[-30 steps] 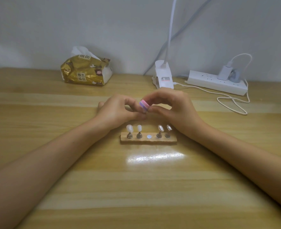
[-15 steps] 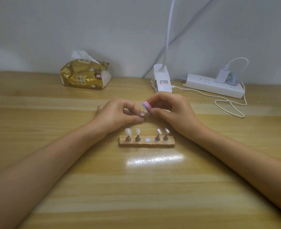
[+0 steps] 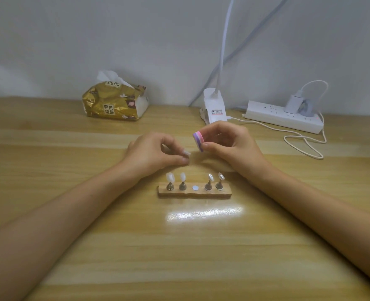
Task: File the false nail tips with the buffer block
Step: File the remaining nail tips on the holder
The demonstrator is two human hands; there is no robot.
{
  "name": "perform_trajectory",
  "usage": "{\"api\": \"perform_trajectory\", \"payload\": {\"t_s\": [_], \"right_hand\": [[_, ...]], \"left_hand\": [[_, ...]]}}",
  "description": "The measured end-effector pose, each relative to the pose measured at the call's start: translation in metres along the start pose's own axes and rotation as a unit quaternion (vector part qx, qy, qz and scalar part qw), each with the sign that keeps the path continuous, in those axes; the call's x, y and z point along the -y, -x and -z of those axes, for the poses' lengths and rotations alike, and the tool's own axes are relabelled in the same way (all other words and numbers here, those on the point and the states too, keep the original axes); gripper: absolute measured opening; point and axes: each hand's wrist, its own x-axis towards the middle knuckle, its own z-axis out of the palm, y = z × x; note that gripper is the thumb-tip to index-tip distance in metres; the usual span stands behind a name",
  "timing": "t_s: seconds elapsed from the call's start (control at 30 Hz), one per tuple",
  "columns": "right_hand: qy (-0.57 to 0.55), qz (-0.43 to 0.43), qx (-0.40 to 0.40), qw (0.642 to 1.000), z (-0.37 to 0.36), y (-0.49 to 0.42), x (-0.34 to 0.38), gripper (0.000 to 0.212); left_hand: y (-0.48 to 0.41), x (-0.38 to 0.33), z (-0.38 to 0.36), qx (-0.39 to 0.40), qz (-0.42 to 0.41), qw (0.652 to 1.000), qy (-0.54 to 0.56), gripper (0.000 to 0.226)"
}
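On the wooden stand, four false nail tips sit on pegs. Just behind, the left hand pinches a loose tip, perhaps with its peg; too small to tell. The right hand grips the buffer block near it, not touching. I would use short, light strokes and hold the tip firmly.

5 nail tips, 1 buffer block, 1 stand, 1 tissue pack, 1 power strip.

Lamp neck cut off at top; pinched nail tip half hidden.
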Motion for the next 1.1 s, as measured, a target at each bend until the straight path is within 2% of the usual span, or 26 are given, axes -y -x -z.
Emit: {"api": "perform_trajectory", "payload": {"t_s": [0.17,0.33,0.47,0.57,0.7,0.8,0.93,1.1], "right_hand": [[0.03,0.056,0.013,0.998,-0.007,-0.002,0.004,0.018],[0.08,0.051,0.042,0.995,-0.009,-0.001,0.002,0.018],[0.093,0.096,0.039,0.99,-0.011,0.0,0.004,0.016],[0.105,0.071,0.037,0.991,-0.008,0.0,0.002,0.015],[0.121,0.112,0.044,0.985,-0.01,0.001,0.003,0.013],[0.092,0.074,0.036,0.992,-0.007,0.001,0.003,0.012],[0.086,0.102,0.026,0.991,-0.013,0.004,0.007,0.014],[0.066,0.056,0.012,0.996,-0.009,0.003,0.006,0.017]], "left_hand": [[-0.001,0.0,0.004,0.028,0.004,0.999,0.016,0.012],[-0.002,-0.001,0.002,0.022,0.01,1.0,0.008,0.01],[-0.002,0.0,0.001,0.026,-0.001,1.0,0.017,0.011],[-0.002,0.002,0.002,0.026,-0.005,0.999,0.019,0.009],[-0.002,0.001,0.002,0.036,-0.011,0.999,0.022,0.014],[-0.002,0.002,0.002,0.032,-0.008,0.999,0.015,0.013],[-0.001,0.002,0.002,0.033,-0.012,0.999,0.012,0.014],[-0.001,0.003,0.001,0.022,-0.01,1.0,0.01,0.009]]}}
